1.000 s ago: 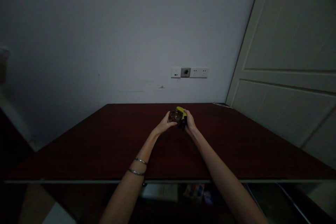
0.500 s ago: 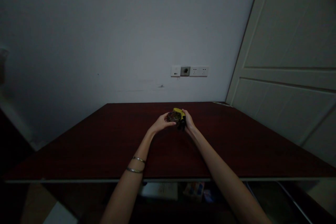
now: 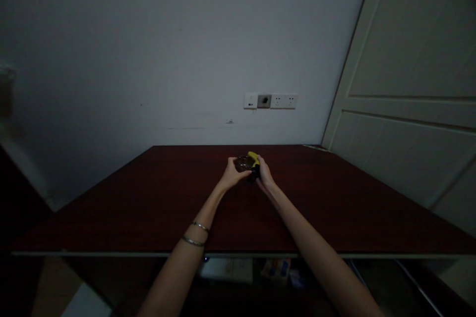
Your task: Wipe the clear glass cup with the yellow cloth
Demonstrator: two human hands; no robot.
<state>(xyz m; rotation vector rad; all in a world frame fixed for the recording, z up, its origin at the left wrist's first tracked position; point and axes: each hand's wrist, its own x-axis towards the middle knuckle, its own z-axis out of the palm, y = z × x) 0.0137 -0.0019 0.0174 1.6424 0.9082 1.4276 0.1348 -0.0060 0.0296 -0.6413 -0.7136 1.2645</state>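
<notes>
Both arms reach out over a dark red table. My left hand and my right hand close from either side on one small object held just above the tabletop near its far middle. The object has a dark rounded part on the left and a yellow and black part on the right; the dim light hides what it is. Two thin bracelets circle my left forearm.
A grey wall stands behind the table with a row of sockets. A white panelled door fills the right side. Below the table's front edge lie a pale box and some coloured packets.
Both hands with the object have shifted slightly, staying closed on it. The camera view has moved a little.
</notes>
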